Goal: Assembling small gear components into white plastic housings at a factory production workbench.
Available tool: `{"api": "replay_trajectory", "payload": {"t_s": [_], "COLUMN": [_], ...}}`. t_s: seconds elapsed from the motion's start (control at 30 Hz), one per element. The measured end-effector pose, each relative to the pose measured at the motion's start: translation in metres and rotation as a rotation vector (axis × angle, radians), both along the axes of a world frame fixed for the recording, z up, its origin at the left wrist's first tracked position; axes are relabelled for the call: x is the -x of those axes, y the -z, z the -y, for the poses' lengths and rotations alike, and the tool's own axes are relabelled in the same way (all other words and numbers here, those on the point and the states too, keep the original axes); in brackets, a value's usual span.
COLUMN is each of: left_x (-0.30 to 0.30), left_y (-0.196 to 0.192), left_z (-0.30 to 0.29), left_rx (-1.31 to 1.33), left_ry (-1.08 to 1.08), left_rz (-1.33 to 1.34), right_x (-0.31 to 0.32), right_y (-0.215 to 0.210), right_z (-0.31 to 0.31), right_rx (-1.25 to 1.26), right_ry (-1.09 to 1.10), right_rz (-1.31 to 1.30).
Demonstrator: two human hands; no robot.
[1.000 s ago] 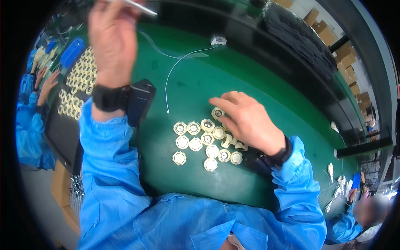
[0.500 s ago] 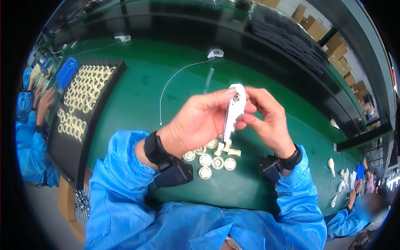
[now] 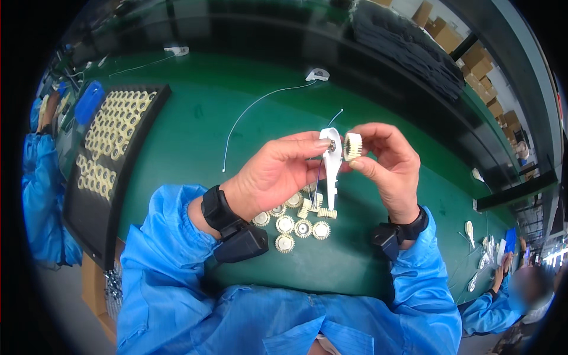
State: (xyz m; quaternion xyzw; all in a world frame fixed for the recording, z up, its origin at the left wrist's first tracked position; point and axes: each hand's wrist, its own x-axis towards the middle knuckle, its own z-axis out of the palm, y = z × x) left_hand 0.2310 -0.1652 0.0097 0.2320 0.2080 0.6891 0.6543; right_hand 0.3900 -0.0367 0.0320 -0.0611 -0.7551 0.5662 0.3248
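Right hand (image 3: pixel 390 158) grips cream gear (image 3: pixel 354 147); black tray (image 3: pixel 87 223) holds round parts (image 3: pixel 118 121)

No legible text, labels, brands, numbers or signs.

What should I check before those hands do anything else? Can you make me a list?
1. White part held: ok, the left hand has it, thumb near its wide end.
2. Toothed cream gear held: ok, it's between the right hand's thumb and fingers.
3. Gap between gear and white part: cannot tell, they're side by side and very close.
4. Thin cord free of the fingers: cannot tell, the left hand hides some of it.
5. Loose gears out of the way: not ok, some lie right below the white part.
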Motion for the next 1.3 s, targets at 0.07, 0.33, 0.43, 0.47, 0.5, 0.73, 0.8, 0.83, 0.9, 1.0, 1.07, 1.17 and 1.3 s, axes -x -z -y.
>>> {"api": "replay_trajectory", "payload": {"t_s": [0.07, 0.33, 0.43, 0.47, 0.5, 0.73, 0.8, 0.83, 0.9, 1.0, 1.07, 1.17, 1.3], "left_x": [-0.001, -0.002, -0.002, -0.002, -0.002, 0.005, 0.004, 0.002, 0.000, -0.008, -0.013, -0.022, -0.014], "left_y": [-0.002, 0.001, 0.005, 0.005, 0.005, 0.012, 0.010, 0.006, -0.008, -0.029, -0.027, -0.031, -0.039], "left_z": [0.001, 0.003, 0.003, 0.003, 0.003, 0.005, 0.005, 0.006, 0.004, 0.002, 0.003, 0.007, 0.009], "left_rx": [0.014, 0.017, 0.027, 0.034, 0.034, 0.056, 0.050, 0.032, 0.003, -0.142, -0.155, -0.161, -0.032], "left_ry": [0.031, 0.028, 0.026, 0.028, 0.028, 0.094, 0.127, 0.079, 0.061, -0.248, -0.308, -0.439, -0.539], "left_rz": [-0.084, -0.126, -0.134, -0.126, -0.125, -0.197, -0.194, -0.192, -0.205, -0.472, -0.649, -0.911, -0.984], "right_x": [0.000, 0.001, 0.002, 0.002, 0.002, 0.003, 0.003, 0.002, 0.001, 0.008, 0.009, -0.009, -0.092], "right_y": [0.005, 0.011, 0.010, 0.010, 0.010, -0.002, 0.002, 0.002, 0.000, 0.004, 0.008, -0.006, -0.051], "right_z": [-0.004, -0.002, 0.000, -0.001, -0.002, 0.006, 0.005, 0.005, 0.003, 0.022, 0.034, 0.029, -0.021], "right_rx": [-0.020, -0.053, -0.079, -0.122, -0.165, -0.686, -0.757, -0.755, -0.425, 0.137, 0.252, 0.611, 0.556], "right_ry": [0.006, 0.018, 0.040, 0.049, 0.058, 0.071, 0.050, 0.056, 0.055, -0.183, -0.224, -0.080, 0.018], "right_rz": [0.024, 0.049, 0.046, 0.050, 0.053, -0.017, -0.010, -0.013, -0.005, -0.045, -0.015, -0.061, -0.382]}}
